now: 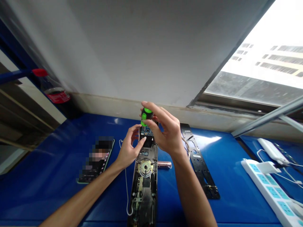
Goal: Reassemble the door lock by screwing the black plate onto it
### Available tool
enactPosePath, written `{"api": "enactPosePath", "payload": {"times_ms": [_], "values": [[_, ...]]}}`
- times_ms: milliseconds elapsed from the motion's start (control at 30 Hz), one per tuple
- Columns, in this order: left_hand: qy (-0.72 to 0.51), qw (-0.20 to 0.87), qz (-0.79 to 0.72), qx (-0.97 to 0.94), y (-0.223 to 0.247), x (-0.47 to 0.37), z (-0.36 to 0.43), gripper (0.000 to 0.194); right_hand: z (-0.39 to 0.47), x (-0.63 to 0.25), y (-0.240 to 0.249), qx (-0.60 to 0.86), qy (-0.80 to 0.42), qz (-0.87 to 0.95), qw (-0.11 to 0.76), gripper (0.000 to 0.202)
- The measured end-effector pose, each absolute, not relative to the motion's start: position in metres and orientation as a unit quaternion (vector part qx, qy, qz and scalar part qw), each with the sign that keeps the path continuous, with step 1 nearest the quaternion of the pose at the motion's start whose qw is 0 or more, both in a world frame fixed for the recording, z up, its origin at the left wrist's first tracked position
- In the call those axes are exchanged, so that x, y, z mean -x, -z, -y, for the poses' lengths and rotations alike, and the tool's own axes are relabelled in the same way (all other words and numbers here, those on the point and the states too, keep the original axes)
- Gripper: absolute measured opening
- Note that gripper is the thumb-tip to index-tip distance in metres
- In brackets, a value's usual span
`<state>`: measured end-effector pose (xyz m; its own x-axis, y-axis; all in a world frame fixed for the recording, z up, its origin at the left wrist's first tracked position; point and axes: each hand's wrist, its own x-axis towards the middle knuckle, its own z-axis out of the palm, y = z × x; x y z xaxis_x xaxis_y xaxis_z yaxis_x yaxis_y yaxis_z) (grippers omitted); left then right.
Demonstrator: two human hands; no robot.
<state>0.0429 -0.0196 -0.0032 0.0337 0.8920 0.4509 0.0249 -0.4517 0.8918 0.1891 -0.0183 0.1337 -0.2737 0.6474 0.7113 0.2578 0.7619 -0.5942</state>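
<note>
Right hand (167, 130): It is gripping the green and black handle of a screwdriver (147, 113), with fingers and thumb wrapping around it.
Left hand (129, 148): It is gripping the left edge of the door lock (149, 206), with the thumb pressing on a black part inside.
Screwdriver: It is standing over the far end of the lock, by the blue circuit board (148, 130). Its tip is hiding from view.
Door lock: It is lying open and long in the middle of the desk (236, 189), and its round metal part (145, 168) is facing up.
White wire (126, 186): It is running along the left side of the lock.
Phone (97, 167): It is lying on the left.
Wrapped roll (164, 164): It is lying just right of the lock.
Black metal plate (200, 164): It is lying farther right, with a tan cable (188, 148) sitting by its edge.
Cola bottle (59, 96): It is standing at the far left, wearing a red cap.
Power strip (272, 186): It is lying at the far right, holding a white plug (266, 167).
</note>
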Motion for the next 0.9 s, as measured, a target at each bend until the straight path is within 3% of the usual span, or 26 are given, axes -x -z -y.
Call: {"api": "enactPosePath", "payload": {"times_ms": [233,467,667,733,800,900], "values": [[-0.585,0.384,-0.359,-0.617,0.003,-0.045,0.022,0.051,0.017,-0.186,-0.134,0.356,-0.121,0.729,0.572,0.033],[-0.571,0.423,-0.368,-0.600,0.000,-0.044,0.020,0.053,0.012,-0.201,-0.133,0.363,-0.196,0.705,0.577,0.032],[-0.539,0.418,-0.388,-0.619,-0.005,-0.041,0.018,0.064,0.022,-0.236,-0.150,0.381,-0.171,0.682,0.601,0.033],[-0.518,0.363,-0.411,-0.657,-0.014,-0.040,0.020,0.067,0.029,-0.255,-0.158,0.398,-0.154,0.689,0.586,0.034],[-0.503,0.234,-0.442,-0.704,-0.026,-0.041,0.023,0.062,0.036,-0.274,-0.163,0.427,-0.146,0.706,0.546,0.032],[-0.445,0.117,-0.407,-0.789,-0.045,-0.050,0.029,0.042,0.040,-0.300,-0.163,0.475,-0.171,0.733,0.456,0.030]]}}
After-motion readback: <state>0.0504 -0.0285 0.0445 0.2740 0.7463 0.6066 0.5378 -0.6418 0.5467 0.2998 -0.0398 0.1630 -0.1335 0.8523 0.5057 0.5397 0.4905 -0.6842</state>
